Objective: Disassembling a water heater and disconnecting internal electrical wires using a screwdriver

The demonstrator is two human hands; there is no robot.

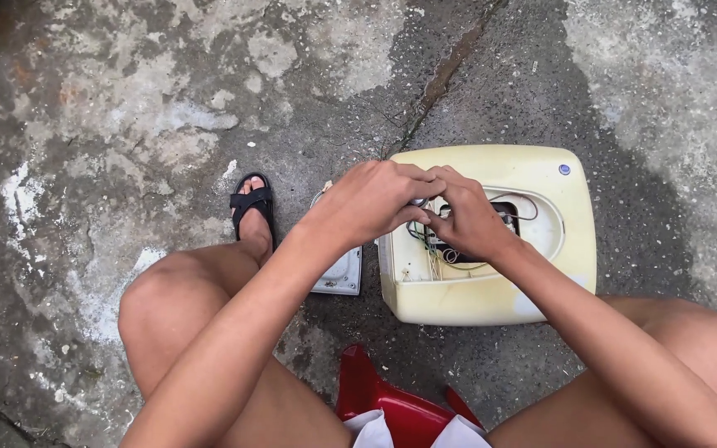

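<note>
1. Dead centre of the frame, both hands are bunched together over the cream-yellow boxy plastic appliance casing [541,178] sitting on the cracked grey concrete floor [126,99].
2. The left hand [371,199] is curled fairly tight, fingertips pinching something small and dark at the casing's opening. Can't tell what exactly.
3. The right hand [470,220] is also curled, fingers down in the bundle of thin wires [433,257] poking out of the round recess.
4. Just left of the casing, partly hidden under the left forearm, lies a flat grey metal cover plate [340,274].
5. Further left, a foot in a black strap sandal [252,203].
6. Bottom centre, a red plastic stool [375,398] peeks out between the knees.
</note>
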